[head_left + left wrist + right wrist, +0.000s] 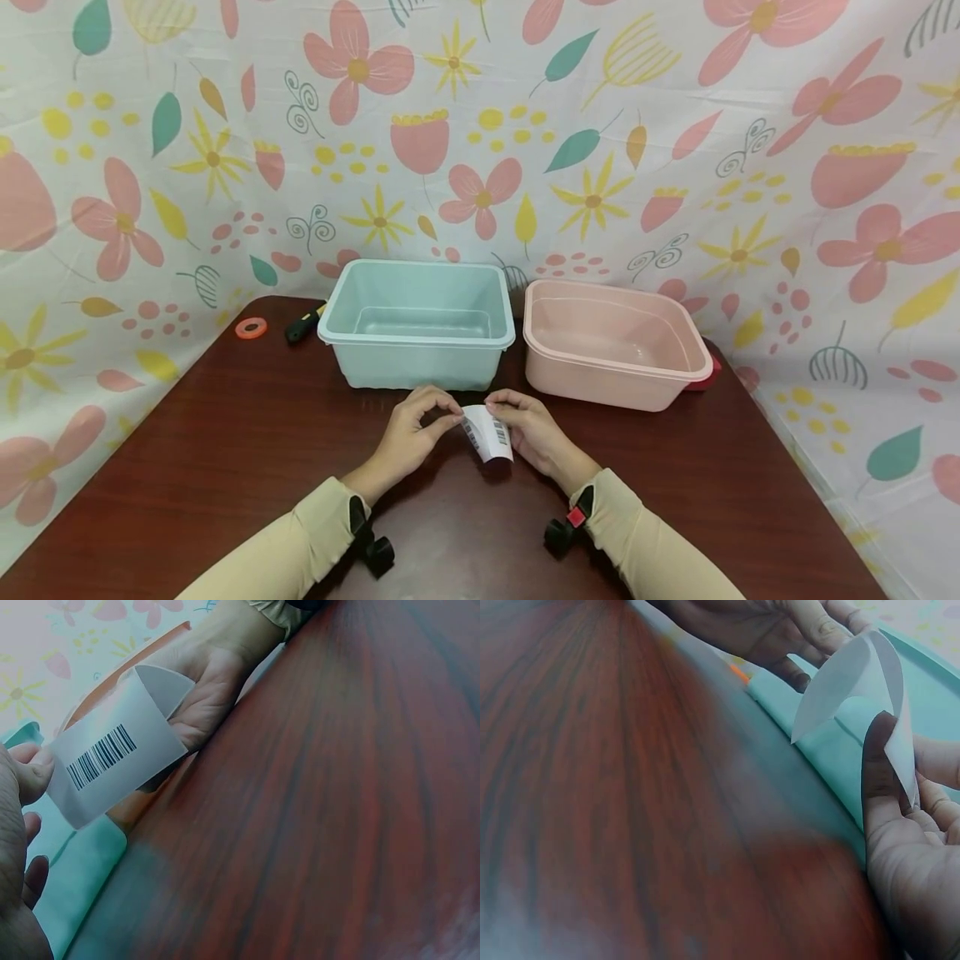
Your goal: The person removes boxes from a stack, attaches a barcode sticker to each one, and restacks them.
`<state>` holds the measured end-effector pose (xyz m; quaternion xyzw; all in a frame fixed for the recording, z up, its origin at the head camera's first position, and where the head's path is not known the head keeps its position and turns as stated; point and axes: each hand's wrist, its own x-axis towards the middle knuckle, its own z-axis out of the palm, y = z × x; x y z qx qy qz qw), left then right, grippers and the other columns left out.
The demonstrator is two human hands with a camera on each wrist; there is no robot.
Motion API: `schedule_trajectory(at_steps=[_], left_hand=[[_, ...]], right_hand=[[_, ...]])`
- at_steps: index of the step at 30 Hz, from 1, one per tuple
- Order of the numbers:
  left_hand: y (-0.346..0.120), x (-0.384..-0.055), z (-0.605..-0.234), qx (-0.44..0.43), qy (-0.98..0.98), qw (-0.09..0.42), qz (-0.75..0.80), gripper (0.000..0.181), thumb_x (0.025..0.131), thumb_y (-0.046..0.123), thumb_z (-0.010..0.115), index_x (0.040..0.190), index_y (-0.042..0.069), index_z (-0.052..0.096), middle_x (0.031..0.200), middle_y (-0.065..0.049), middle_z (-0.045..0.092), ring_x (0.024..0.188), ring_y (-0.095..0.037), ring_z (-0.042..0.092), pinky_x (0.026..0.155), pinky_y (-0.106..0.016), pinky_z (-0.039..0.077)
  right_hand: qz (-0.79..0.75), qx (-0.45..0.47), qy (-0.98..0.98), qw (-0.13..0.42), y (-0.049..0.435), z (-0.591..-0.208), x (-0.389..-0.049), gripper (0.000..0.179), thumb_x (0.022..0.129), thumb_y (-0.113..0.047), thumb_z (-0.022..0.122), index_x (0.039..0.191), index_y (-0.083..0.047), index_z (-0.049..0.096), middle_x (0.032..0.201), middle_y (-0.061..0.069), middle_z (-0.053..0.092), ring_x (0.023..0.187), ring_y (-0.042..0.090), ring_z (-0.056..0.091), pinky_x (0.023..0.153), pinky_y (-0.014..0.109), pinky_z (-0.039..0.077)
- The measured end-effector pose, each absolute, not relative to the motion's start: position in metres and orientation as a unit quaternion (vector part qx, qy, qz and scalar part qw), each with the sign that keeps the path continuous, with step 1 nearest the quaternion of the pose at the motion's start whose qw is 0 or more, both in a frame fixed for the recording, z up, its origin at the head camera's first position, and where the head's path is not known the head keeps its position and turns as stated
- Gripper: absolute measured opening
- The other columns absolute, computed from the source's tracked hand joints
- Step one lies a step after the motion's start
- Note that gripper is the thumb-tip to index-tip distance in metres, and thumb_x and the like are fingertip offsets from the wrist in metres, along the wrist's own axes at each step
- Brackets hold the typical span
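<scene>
My L hand (408, 433) & R hand (531, 429) pinch opp. sides of the curled barcode label (492, 437) (b/w them, free end near).

The left wrist view crops the left hand (15, 859) (the pink basin (592, 380) partly hides something red (705, 377)).

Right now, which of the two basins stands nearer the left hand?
The light-blue basin, on the left: it stands just beyond the left hand, which pinches a barcoded paper. The pink basin stands farther right, beyond the right hand.
</scene>
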<state>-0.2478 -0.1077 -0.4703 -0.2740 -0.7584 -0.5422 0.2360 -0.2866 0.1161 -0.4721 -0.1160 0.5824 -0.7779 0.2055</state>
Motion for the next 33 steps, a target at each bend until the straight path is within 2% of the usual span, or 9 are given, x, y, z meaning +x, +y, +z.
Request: schedule_trajectory(at_steps=[6,13,23,33], left_hand=[[-0.109,-0.249,-0.468,-0.28,-0.761,0.224,-0.54,0.012,0.088,0.009,0.078,0.092,0.019,0.073,0.093,0.009,0.068,0.096,-0.014,0.06,0.081,-0.047,0.05],[-0.109,-0.248,-0.469,-0.28,-0.758,0.217,-0.547,0.009,0.089,0.014,0.078,0.092,0.02,0.073,0.093,0.008,0.069,0.096,-0.016,0.06,0.082,-0.045,0.049],[-0.109,-0.247,-0.47,-0.279,-0.76,0.211,-0.548,0.012,0.088,0.014,0.078,0.092,0.023,0.073,0.092,0.009,0.068,0.095,-0.015,0.06,0.077,-0.039,0.05],[-0.108,-0.246,-0.467,-0.282,-0.751,0.217,-0.556,0.011,0.088,0.01,0.078,0.091,0.02,0.073,0.089,0.005,0.069,0.091,-0.018,0.059,0.075,-0.042,0.049]], right_hand=[[-0.789,-0.115,0.57,0.196,0.125,-0.473,-0.287,0.023,0.098,-0.005,0.062,0.116,0.009,0.055,0.097,0.005,0.066,0.086,0.015,0.066,0.073,0.028,0.056],[-0.797,-0.113,0.563,0.188,0.136,-0.473,-0.286,0.014,0.098,-0.002,0.06,0.111,0.004,0.058,0.095,0.006,0.066,0.083,0.015,0.066,0.071,0.026,0.055],[-0.805,-0.113,0.553,0.181,0.149,-0.473,-0.284,0.012,0.097,-0.003,0.063,0.108,0.002,0.06,0.094,0.005,0.066,0.084,0.014,0.065,0.073,0.027,0.054],[-0.817,-0.102,0.542,0.166,0.169,-0.471,-0.282,0.011,0.098,0.0,0.06,0.109,0.003,0.059,0.094,0.005,0.065,0.086,0.014,0.065,0.075,0.027,0.055]])
